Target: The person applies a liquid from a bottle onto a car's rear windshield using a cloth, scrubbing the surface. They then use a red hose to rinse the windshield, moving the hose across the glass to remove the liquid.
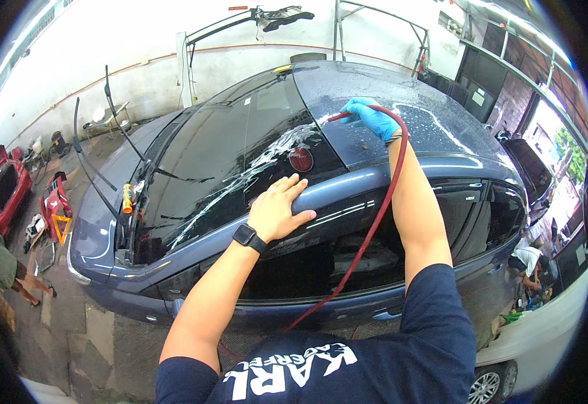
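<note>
1. Gripping the red hose (394, 185) near its end, the blue-gloved right hand (371, 123) is curled closed just above the roof (334, 94), where it meets the windshield (206, 145); the tip points toward the glass, seemingly to aim the flow across it.
2. White streaks (280, 143), water or suds, I cannot tell which, run down the windshield.
3. The hose loops over the right forearm and down past the side windows, probably leaving slack for reaching.
4. Bare, with fingers partly spread and nothing grasped, the left hand (278, 209) lies flat on the front pillar, likely steadying the lean.
5. Wiper arms (94, 176) stand raised, presumably to clear the glass; an orange bottle (127, 198) sits by its base.
6. Farther off, a red car panel (18, 178) rests at left; a co-worker (528, 258) bends at right.
</note>
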`<act>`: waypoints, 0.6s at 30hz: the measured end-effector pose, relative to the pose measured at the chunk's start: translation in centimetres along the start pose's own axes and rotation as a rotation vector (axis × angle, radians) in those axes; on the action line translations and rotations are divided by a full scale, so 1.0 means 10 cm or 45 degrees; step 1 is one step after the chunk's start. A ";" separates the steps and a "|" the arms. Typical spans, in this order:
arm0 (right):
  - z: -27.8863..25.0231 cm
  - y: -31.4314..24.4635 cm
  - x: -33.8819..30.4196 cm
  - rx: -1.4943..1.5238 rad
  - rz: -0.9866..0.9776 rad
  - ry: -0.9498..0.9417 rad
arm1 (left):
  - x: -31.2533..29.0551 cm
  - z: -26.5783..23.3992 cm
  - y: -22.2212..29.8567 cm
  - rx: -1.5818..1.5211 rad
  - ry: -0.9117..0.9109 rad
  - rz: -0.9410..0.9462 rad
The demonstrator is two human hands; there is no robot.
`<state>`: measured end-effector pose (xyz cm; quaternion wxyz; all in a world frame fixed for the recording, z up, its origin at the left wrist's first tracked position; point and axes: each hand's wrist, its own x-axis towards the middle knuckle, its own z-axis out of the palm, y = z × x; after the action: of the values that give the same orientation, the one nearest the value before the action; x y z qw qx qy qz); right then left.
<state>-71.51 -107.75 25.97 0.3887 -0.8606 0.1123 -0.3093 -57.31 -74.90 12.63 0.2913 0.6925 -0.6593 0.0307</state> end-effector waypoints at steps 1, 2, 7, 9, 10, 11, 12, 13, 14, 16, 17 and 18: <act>0.01 -0.05 0.02 -0.041 0.034 -0.054 | 0.00 -0.03 -0.02 0.000 -0.005 0.000; 0.00 -0.11 0.04 -0.083 0.069 -0.106 | 0.00 -0.03 -0.04 0.004 -0.012 -0.028; -0.02 -0.27 -0.08 -0.082 0.273 -0.184 | -0.01 -0.04 -0.01 -0.020 -0.053 -0.062; -0.09 -0.22 -0.16 -0.151 0.135 -0.268 | 0.01 -0.03 -0.01 -0.029 -0.061 -0.063; -0.10 -0.26 -0.19 -0.178 0.120 -0.298 | 0.02 -0.02 -0.04 -0.028 -0.060 -0.061; -0.09 -0.30 -0.22 -0.204 0.105 -0.328 | 0.02 -0.01 -0.06 -0.027 -0.059 -0.060; -0.08 -0.32 -0.32 -0.078 0.152 -0.247 | 0.02 0.03 -0.09 -0.053 -0.027 -0.055; -0.08 -0.39 -0.40 -0.038 0.205 -0.260 | 0.01 0.03 -0.08 -0.050 -0.036 -0.066; -0.09 -0.47 -0.47 -0.006 0.254 -0.270 | 0.00 -0.01 -0.05 -0.048 -0.037 -0.072; -0.13 -0.46 -0.51 -0.080 0.216 -0.310 | 0.00 -0.02 -0.02 -0.054 -0.051 -0.076; -0.15 -0.43 -0.53 -0.039 0.186 -0.324 | 0.01 -0.02 -0.01 -0.050 -0.062 -0.075; -0.17 -0.39 -0.55 0.002 0.156 -0.338 | 0.02 -0.03 0.00 -0.047 -0.073 -0.073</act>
<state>-77.07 -103.70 27.27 0.4190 -0.8852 0.1118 -0.1686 -57.16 -74.95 12.97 0.2857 0.7062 -0.6477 -0.0098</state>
